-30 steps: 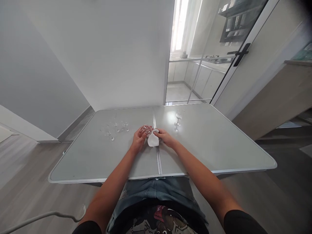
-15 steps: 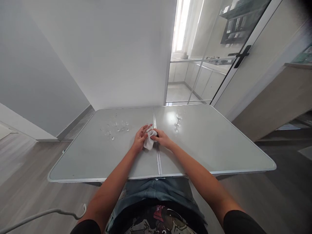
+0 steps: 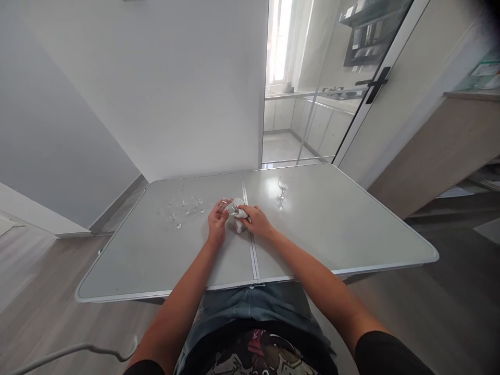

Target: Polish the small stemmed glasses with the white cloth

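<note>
Over the table's centre seam, my left hand [image 3: 217, 223] is closed around the bowl of a clear stemmed glass [image 3: 233, 210], which lies tilted on its side. Wrapped over the other end of the glass is a white cloth [image 3: 239, 227], and my right hand [image 3: 258, 222] grips it there. The stem and foot are mostly hidden by the cloth and fingers. A clear wine glass [image 3: 282, 190] stands upright on the right half of the table, apart from my hands.
Several clear glasses [image 3: 178, 212] are grouped on the left half of the pale folding table [image 3: 156, 265]. A wall [image 3: 187, 104] rises behind it, with a glass door [image 3: 308, 104] at the back right. A grey cable [image 3: 78, 348] hangs at lower left.
My left hand has shifted slightly left and the held glass lies more sideways. The cloth has moved up around it, with less hanging below. The camera view has turned a little.
</note>
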### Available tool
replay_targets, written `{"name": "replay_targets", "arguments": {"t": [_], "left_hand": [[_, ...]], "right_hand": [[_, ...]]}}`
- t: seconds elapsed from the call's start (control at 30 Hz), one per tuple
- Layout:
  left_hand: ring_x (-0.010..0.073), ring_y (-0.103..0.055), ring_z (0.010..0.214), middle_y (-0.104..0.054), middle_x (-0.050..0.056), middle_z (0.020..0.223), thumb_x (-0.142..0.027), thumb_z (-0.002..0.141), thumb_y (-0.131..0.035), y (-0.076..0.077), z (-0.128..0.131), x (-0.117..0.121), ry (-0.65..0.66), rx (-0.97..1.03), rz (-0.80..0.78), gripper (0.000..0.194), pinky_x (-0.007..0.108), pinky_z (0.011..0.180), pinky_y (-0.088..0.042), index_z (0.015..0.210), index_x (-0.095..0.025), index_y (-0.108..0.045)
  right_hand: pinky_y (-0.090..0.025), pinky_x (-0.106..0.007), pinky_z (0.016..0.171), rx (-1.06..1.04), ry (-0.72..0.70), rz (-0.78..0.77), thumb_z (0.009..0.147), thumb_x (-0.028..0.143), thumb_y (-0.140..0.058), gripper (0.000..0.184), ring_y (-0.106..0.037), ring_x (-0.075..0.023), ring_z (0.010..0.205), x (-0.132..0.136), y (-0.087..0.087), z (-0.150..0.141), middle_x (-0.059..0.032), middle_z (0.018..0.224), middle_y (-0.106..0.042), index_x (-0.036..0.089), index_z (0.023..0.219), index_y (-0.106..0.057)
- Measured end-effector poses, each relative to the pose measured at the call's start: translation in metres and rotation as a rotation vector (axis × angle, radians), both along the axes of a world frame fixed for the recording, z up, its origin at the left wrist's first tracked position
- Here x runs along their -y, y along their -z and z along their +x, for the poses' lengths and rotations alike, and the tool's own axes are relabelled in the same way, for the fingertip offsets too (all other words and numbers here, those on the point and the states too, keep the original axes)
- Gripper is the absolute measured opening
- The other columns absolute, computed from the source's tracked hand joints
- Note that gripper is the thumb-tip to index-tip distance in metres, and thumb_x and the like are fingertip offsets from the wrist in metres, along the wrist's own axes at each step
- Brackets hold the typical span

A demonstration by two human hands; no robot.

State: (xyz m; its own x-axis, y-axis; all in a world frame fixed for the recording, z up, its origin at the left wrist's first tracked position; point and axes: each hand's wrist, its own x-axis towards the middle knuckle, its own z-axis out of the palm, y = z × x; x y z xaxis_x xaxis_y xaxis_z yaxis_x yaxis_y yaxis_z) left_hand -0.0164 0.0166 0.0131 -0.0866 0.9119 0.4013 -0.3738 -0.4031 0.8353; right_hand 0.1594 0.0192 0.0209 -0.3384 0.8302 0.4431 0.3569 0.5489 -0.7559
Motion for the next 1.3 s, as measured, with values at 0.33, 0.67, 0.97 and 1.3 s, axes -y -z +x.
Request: {"name": "replay_targets", "arguments": {"t": [0.33, 0.67, 0.97, 1.3], "left_hand": [[0.0322, -0.057, 0.132, -0.068, 0.016, 0.129, -0.053, 0.079, -0.077, 0.001, -0.003, -0.001, 0.049, -0.023, -0.036, 0.053, 0.045, 0.107, -0.045, 0.12, -0.02, -0.07], [0.0321, -0.064, 0.122, -0.064, 0.018, 0.135, -0.051, 0.074, -0.083, -0.002, 0.002, 0.004, 0.093, -0.038, -0.033, 0.061, 0.048, 0.106, -0.048, 0.124, -0.02, -0.066], [0.0296, -0.065, 0.12, -0.066, 0.018, 0.131, -0.045, 0.07, -0.088, 0.005, -0.001, 0.0, 0.065, -0.004, -0.095, 0.061, 0.039, 0.094, -0.055, 0.12, -0.019, -0.063], [0.0163, -0.066, 0.086, -0.068, 0.006, 0.109, -0.04, 0.07, -0.087, -0.002, 0.008, 0.009, 0.305, -0.009, -0.262, 0.052, 0.025, 0.063, -0.056, 0.111, -0.021, -0.06]], "right_hand": [[-0.04, -0.025, 0.061, -0.537, -0.177, -0.554, 0.078, 0.052, -0.072, 0.034, -0.052, -0.0131, 0.065, -0.005, 0.002, -0.001, 0.0014, 0.071, -0.061, 0.019, 0.082, -0.067], [-0.035, -0.024, 0.043, -0.695, -0.132, -0.828, 0.072, 0.052, -0.075, 0.037, -0.052, -0.0129, 0.054, -0.002, -0.003, -0.001, 0.001, 0.068, -0.059, 0.021, 0.084, -0.059], [-0.042, -0.027, 0.068, -0.321, 0.157, -0.092, 0.091, 0.046, -0.057, 0.027, -0.052, -0.0161, 0.074, 0.007, -0.001, 0.001, -0.0009, 0.083, -0.062, 0.022, 0.101, -0.065], [-0.042, -0.027, 0.067, -0.552, 0.218, -0.193, 0.088, 0.052, -0.061, 0.031, -0.05, -0.016, 0.072, 0.004, 0.001, 0.004, -0.0005, 0.077, -0.057, 0.021, 0.087, -0.062]]}}
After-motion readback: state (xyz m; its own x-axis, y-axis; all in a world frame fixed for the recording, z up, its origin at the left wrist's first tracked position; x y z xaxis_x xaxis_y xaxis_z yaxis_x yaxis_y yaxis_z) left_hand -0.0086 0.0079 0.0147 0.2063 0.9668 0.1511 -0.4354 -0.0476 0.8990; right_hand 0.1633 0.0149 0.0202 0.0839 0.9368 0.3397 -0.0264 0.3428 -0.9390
